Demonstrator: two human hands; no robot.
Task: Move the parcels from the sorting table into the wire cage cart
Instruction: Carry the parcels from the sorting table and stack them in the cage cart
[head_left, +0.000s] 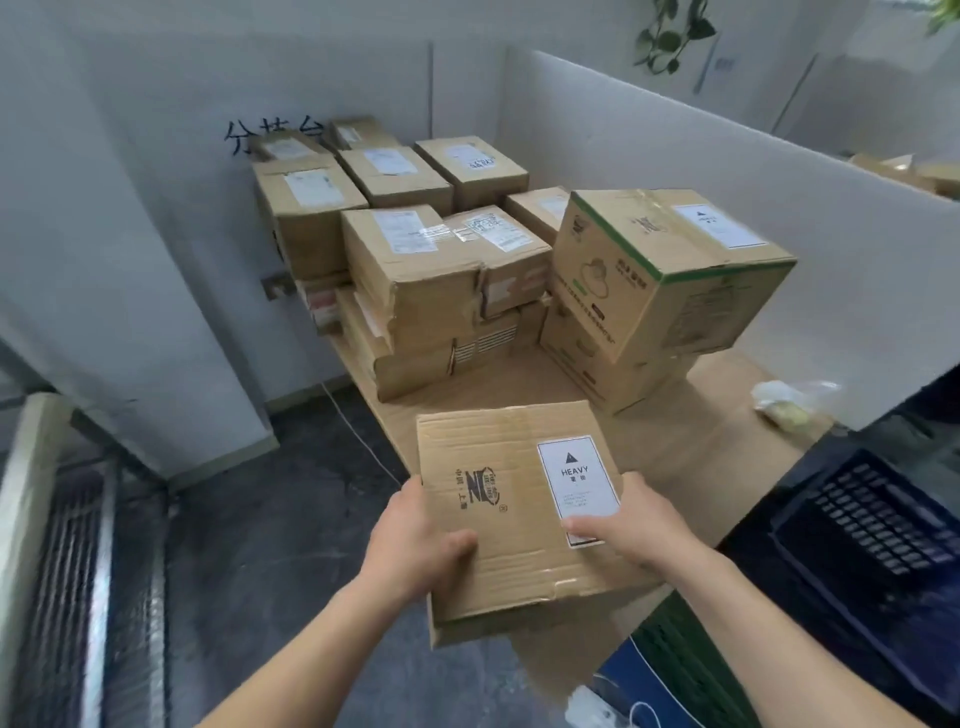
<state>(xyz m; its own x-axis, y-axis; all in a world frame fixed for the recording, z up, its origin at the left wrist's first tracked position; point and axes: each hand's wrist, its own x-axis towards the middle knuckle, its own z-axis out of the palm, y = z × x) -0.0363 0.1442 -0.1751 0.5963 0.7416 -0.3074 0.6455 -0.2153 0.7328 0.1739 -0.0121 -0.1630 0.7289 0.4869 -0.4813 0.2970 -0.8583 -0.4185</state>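
- Head view: left grip (415, 540) and right grip (631, 525) clasp opposite sides of a flat box (509, 499), thumbs on top.
- Box sits between them, at the surface's (691, 441) near edge.

Parcel sorting room, labelled cardboard parcels (410, 270) stacked on a table (691, 447) at 12 o'clock, white partition panels (779, 171), black plastic crate (872, 525) at 4 o'clock
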